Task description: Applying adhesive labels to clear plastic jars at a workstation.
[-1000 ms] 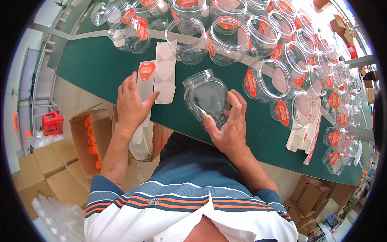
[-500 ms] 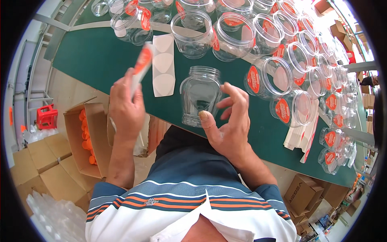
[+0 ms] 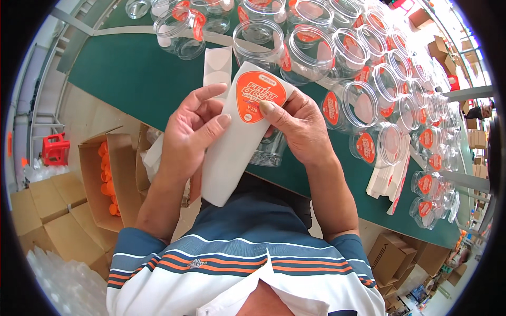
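Observation:
A white backing strip of labels (image 3: 226, 163) with one orange label (image 3: 258, 97) at its top is held slanting over the table's front edge. My right hand (image 3: 303, 124) pinches the strip's upper right edge, its thumb on the label. At the strip's left edge is my left hand (image 3: 192, 129), thumb and fingers apart, its thumb tip lapping the edge. Behind the strip stands a clear, unlabelled jar (image 3: 268, 154), mostly hidden. Another backing strip (image 3: 217, 63), with pale blank shapes, lies flat on the green table beyond my left hand.
Many open clear jars with orange labels (image 3: 311, 52) crowd the far and right parts of the green table (image 3: 132, 79). More label strips (image 3: 387, 179) lie by the right-hand jars. An open carton of orange lids (image 3: 108, 181) and a red stool (image 3: 55, 149) stand at left.
The label strip has swung from the left to the middle, in front of the jar. My right hand has left the jar and gripped the strip; my left fingers have spread.

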Tool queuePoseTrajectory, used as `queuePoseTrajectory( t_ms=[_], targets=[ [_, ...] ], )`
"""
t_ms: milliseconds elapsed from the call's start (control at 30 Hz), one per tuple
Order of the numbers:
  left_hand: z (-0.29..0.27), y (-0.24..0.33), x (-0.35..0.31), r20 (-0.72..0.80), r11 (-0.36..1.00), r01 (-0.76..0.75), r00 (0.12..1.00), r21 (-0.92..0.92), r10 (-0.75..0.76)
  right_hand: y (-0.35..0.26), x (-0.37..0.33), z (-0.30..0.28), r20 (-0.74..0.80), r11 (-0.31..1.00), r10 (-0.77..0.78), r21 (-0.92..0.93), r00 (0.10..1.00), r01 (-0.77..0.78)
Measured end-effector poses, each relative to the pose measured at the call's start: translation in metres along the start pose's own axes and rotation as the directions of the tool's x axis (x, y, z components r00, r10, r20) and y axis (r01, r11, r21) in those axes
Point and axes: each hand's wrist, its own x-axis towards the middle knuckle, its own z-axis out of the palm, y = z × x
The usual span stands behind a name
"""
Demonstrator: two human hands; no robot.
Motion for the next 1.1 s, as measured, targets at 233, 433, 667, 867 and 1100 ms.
queuePoseTrajectory(
  t_ms=[233, 433, 667, 867, 1100],
  targets=[
    [0.005, 0.005, 0.005, -0.035, 0.939, 0.190, 0.977, -0.286, -0.209, 0.019, 0.009, 0.026, -0.225, 0.683, -0.563, -0.669, 0.795, 0.294],
    [0.003, -0.001, -0.002, -0.041, 0.982, 0.055, 0.997, -0.180, -0.064, 0.013, -0.005, 0.042, 0.207, 0.219, -0.581, -0.892, 0.787, 0.396],
    [0.000, -0.003, -0.008, 0.009, 0.994, 0.008, 1.000, -0.107, -0.007, 0.014, -0.011, 0.051, 0.244, 0.071, -0.547, -0.940, 0.801, 0.335],
    [-0.001, -0.006, -0.013, 0.018, 0.993, -0.067, 0.998, 0.095, 0.065, 0.014, -0.014, 0.050, 0.267, 0.028, -0.540, -0.942, 0.798, 0.334],
    [-0.007, -0.009, -0.014, 0.029, 0.998, -0.029, 0.999, 0.047, 0.027, 0.014, -0.011, 0.048, 0.240, 0.086, -0.498, -0.943, 0.833, 0.323]
  ],
)
